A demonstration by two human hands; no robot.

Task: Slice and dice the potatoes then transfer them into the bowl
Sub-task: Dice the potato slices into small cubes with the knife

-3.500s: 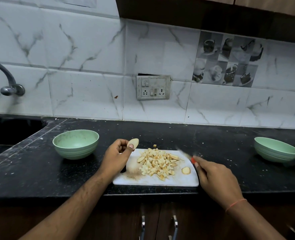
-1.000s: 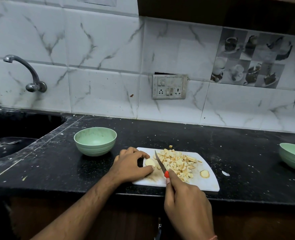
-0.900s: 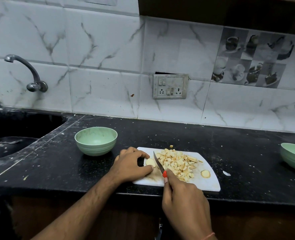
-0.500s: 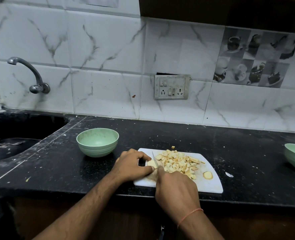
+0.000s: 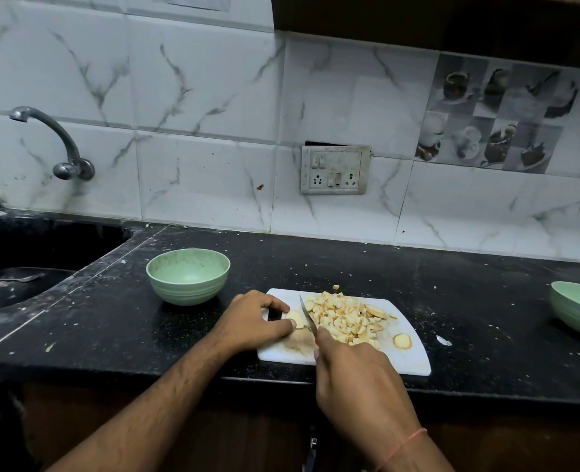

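Black worktop [image 5: 111,321], white cutting board [image 5: 414,361] at its front edge. Left hand [image 5: 254,321] pinches potato piece [image 5: 295,318] on board; right hand [image 5: 356,373] grips knife [image 5: 307,315], blade on potato. Diced potato pile [image 5: 344,318] just right. Green bowl [image 5: 188,275] sits left of board.

— What is carried by the black counter [image 5: 111,321]?
— A white cutting board [image 5: 414,361] at the front edge, a green bowl [image 5: 188,276] to its left, a second green bowl [image 5: 576,311] far right.

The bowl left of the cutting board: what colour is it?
Pale green bowl, seen in the head view.
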